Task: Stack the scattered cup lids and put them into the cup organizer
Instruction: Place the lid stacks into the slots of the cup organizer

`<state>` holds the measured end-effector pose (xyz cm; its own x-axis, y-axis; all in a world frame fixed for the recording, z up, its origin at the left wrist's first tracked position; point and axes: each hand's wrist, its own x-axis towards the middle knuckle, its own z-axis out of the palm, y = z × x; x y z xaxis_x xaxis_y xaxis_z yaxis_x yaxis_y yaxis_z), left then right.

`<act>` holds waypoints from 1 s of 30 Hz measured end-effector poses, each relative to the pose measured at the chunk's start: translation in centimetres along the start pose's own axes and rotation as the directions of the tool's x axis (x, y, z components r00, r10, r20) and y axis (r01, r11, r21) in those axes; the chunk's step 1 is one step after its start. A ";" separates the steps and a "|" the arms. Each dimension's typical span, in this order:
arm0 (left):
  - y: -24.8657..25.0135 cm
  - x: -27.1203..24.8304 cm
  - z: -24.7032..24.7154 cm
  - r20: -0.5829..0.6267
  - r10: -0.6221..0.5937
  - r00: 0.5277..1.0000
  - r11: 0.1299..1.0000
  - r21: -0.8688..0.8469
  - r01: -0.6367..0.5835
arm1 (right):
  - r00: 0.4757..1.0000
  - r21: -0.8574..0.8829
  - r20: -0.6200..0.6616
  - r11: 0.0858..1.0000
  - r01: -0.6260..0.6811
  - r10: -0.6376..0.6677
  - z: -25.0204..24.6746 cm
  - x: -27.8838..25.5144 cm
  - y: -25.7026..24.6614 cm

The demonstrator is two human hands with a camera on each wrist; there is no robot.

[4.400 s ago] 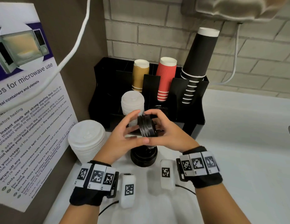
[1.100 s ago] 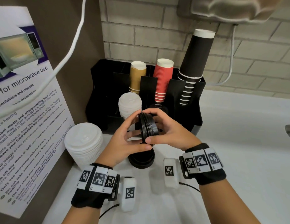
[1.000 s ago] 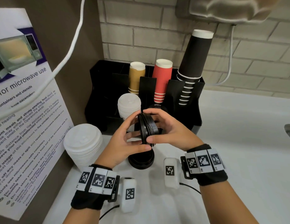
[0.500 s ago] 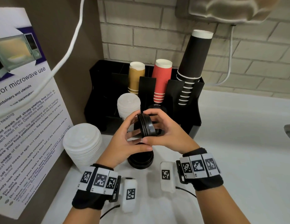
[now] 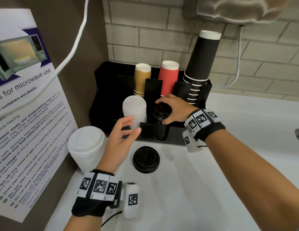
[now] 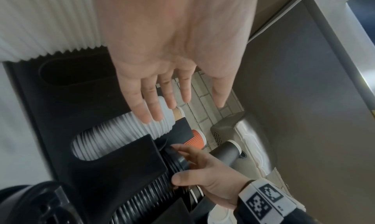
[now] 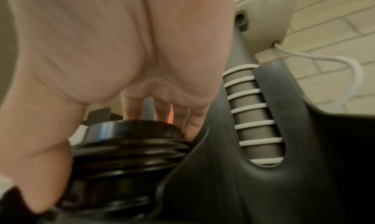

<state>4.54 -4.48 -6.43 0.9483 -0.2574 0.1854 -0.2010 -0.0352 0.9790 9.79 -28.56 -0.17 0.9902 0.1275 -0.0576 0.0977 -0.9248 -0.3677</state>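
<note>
The right hand now sets the black lids into the organizer; left hand has let go.

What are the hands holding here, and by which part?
The right hand grips a small stack of black lids by its rim, thumb in front and fingers behind, atop the column in the organizer. The left hand is open, holding nothing.

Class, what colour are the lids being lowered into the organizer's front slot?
Black lids, clearest in the head view.

Glossy black plastic lids; matt organizer.
</note>
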 end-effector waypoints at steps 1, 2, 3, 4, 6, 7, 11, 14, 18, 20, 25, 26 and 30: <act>0.0 0.0 0.0 -0.006 -0.002 1.000 1.000 -0.001 0.002 | 1.000 -0.018 0.021 1.000 0.003 -0.003 0.2 0.2 0.0; 0.0 0.1 -0.1 -0.010 -0.001 1.000 1.000 -0.002 0.001 | 1.000 -0.031 0.030 1.000 0.007 -0.006 0.4 0.3 0.0; 0.0 0.1 -0.2 -0.014 0.001 1.000 1.000 -0.001 -0.001 | 1.000 -0.036 0.029 0.999 0.009 -0.008 0.6 0.3 0.1; 0.0 0.1 -0.3 -0.017 0.002 1.000 1.000 -0.001 -0.002 | 1.000 -0.033 0.022 0.999 0.013 -0.012 0.8 0.3 0.2; 0.0 0.1 -0.4 -0.021 0.002 1.000 1.000 0.001 -0.002 | 1.000 -0.016 0.008 1.000 0.014 -0.014 1.2 0.2 0.4; 0.1 0.2 -0.4 -0.022 0.003 1.000 1.000 0.002 -0.003 | 1.000 -0.016 0.004 1.000 0.008 -0.008 1.3 0.1 0.4; 0.2 0.3 -0.2 -0.007 0.010 1.000 1.000 0.007 -0.010 | 0.999 -0.110 -0.036 0.994 -0.024 0.020 2.0 -0.3 0.2; 0.3 0.3 -0.1 -0.005 0.011 1.000 1.000 0.016 -0.011 | 0.997 -0.186 -0.077 0.982 -0.031 0.017 2.5 -0.8 0.0; 0.5 0.3 -0.1 0.003 0.015 1.000 1.000 0.014 -0.015 | 0.993 -0.356 -0.120 0.933 -0.050 0.007 3.0 -2.0 -0.9; 0.5 0.3 -0.2 0.005 0.017 1.000 1.000 0.015 -0.018 | 0.973 -0.331 -0.213 0.944 0.013 -0.088 3.3 -3.0 -2.2; 0.5 0.6 -0.4 -0.026 0.034 0.999 0.999 0.023 -0.034 | 0.962 -0.005 0.106 0.967 0.255 -0.253 6.4 -4.9 -6.0; 0.5 0.6 -0.4 -0.027 0.037 0.999 0.999 0.022 -0.037 | 0.949 -0.045 0.242 0.975 0.218 -0.201 7.4 -4.9 -6.4; 0.4 0.5 -0.3 -0.007 0.047 0.999 0.999 0.023 -0.047 | 0.885 -0.316 0.466 0.932 0.179 -0.012 10.3 -4.6 -6.6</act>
<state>4.98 -4.35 -5.91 0.9395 -0.2521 0.2320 -0.2510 -0.0457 0.9669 3.60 -19.35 -7.04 0.8284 0.2910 -0.4787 0.2999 -0.9521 -0.0598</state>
